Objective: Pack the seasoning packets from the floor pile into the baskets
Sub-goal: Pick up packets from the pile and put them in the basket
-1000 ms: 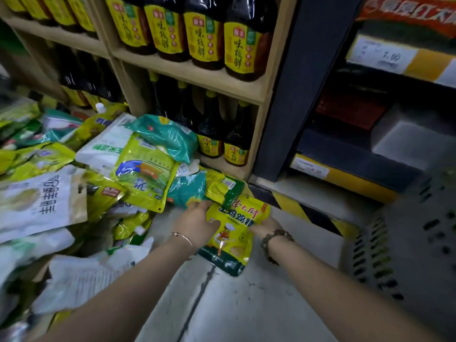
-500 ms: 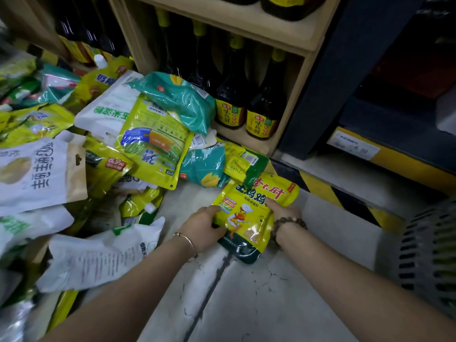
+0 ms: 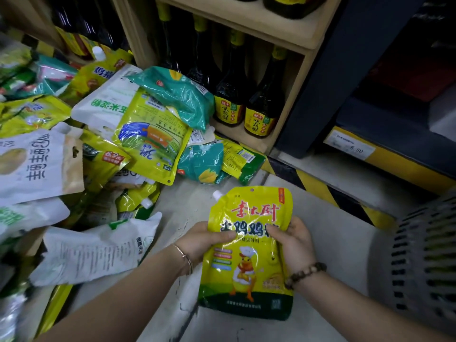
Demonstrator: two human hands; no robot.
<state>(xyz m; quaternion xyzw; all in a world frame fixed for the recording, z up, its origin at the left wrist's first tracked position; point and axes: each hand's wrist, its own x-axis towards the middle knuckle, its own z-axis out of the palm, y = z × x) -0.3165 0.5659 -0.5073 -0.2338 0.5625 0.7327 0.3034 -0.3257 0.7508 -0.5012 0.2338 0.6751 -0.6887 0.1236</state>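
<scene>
Now left hand [image 3: 201,243] and right hand [image 3: 294,245] both grip yellow chicken-seasoning pouch [image 3: 249,255] upright above floor; packet pile [image 3: 98,149] at ten o'clock; grey basket [image 3: 424,257] at three o'clock.

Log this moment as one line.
left hand: grips yellow pouch | right hand: grips it too | pouch: upright, off floor pile | basket: at right, pouch not yet in

a shop aisle: wooden shelf [image 3: 283,33] of matching sauce bottles [image 3: 261,114], price tag [image 3: 350,148] on the neighbouring rack [image 3: 394,124]
</scene>
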